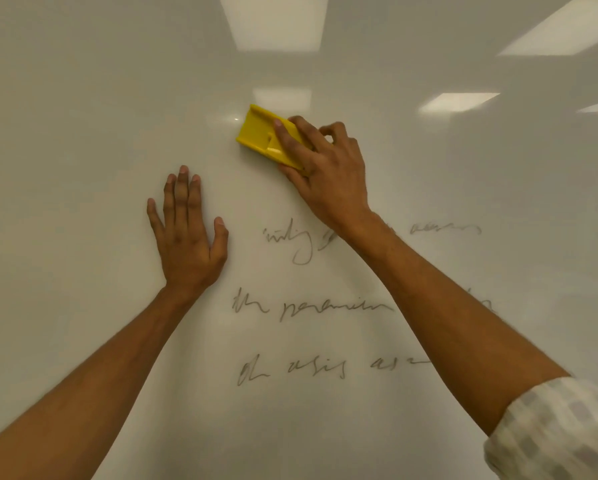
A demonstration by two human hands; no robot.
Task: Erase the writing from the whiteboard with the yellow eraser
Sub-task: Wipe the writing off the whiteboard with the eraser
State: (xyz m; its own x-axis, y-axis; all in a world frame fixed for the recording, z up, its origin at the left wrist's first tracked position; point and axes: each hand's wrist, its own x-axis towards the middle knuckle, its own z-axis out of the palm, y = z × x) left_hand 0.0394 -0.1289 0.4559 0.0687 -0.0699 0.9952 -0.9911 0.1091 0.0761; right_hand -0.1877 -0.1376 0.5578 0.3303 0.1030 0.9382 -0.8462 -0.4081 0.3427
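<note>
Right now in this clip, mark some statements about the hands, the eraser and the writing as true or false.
1. The right hand has the yellow eraser in its grip. True.
2. The left hand holds a marker. False: it lies flat and empty on the whiteboard.
3. The eraser sits above the writing. True.
4. All writing is gone. False: three lines remain.

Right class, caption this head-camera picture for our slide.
Right hand presses the yellow eraser on the whiteboard above three lines of writing; left hand braces flat.
</note>
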